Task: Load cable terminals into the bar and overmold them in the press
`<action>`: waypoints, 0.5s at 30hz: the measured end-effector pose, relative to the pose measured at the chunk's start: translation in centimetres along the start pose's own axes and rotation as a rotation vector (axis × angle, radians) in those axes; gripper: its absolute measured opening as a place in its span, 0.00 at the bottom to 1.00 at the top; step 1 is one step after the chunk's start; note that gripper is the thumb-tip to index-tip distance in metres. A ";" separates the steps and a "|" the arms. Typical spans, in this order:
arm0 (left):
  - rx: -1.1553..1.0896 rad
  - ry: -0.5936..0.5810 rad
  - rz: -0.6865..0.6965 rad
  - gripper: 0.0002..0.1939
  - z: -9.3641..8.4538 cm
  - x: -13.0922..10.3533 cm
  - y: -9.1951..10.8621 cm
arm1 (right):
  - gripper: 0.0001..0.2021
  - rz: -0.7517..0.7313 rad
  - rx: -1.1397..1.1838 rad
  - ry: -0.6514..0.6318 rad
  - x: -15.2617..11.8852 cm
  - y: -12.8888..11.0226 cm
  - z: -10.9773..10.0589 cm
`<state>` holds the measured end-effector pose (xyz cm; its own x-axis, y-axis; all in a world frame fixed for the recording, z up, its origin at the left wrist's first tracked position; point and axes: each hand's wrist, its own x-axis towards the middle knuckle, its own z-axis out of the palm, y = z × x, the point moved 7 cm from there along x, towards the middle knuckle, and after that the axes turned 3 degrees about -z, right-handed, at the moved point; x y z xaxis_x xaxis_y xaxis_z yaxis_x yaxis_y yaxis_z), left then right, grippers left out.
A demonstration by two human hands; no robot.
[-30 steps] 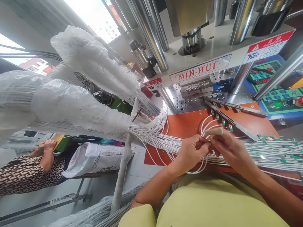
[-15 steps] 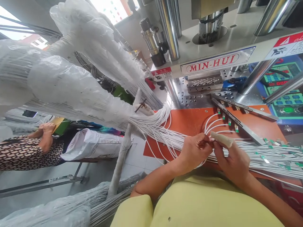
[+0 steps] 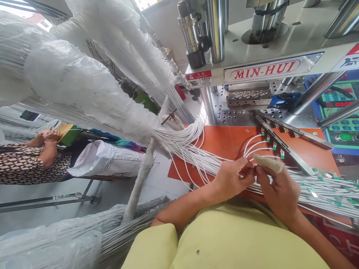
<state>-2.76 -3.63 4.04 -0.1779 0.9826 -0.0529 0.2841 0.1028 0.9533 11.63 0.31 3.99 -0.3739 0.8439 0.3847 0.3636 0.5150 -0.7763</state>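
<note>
My left hand point(image 3: 235, 179) and my right hand point(image 3: 279, 186) meet over a bundle of white cables point(image 3: 209, 164), fingertips pinched together. Whatever lies between the fingertips is small and mostly hidden. A beige cover wraps one finger of my right hand. Just beyond my hands, several white cables curve up to a dark metal bar point(image 3: 291, 149), their green-and-metal ends point(image 3: 274, 147) seated along its edge. To the right of my right hand, many loose cable ends with green parts point(image 3: 322, 183) lie in a heap.
A press marked MIN-HUI point(image 3: 265, 71) rises behind the orange board point(image 3: 221, 140), with a metal mold point(image 3: 248, 95) under it. A second bar point(image 3: 305, 134) lies alongside. Plastic-wrapped cable bundles point(image 3: 81, 89) fill the left. Another person's hands point(image 3: 50, 138) work at far left.
The camera view has shifted slightly, so the press appears further right. My hands stay pinched together, with only slight finger movement. The cables on the bar look unchanged.
</note>
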 end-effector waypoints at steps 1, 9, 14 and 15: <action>0.039 0.024 0.021 0.06 0.0 0.0 0.0 | 0.14 -0.005 -0.029 0.018 -0.1 0.0 0.0; -0.071 0.115 0.005 0.05 0.6 0.3 -0.5 | 0.14 0.081 -0.075 -0.010 0.4 -0.3 -0.1; -0.511 -0.012 -0.265 0.10 1.8 0.7 -3.0 | 0.20 0.192 0.221 -0.146 1.8 0.3 0.2; -0.566 -0.024 -0.300 0.12 1.8 0.8 -3.2 | 0.21 0.203 0.290 -0.168 2.0 0.5 0.3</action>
<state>-2.10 -2.91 0.37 -0.1498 0.9275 -0.3426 -0.3172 0.2831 0.9051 10.85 2.21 4.19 -0.4626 0.8755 0.1399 0.1978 0.2557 -0.9463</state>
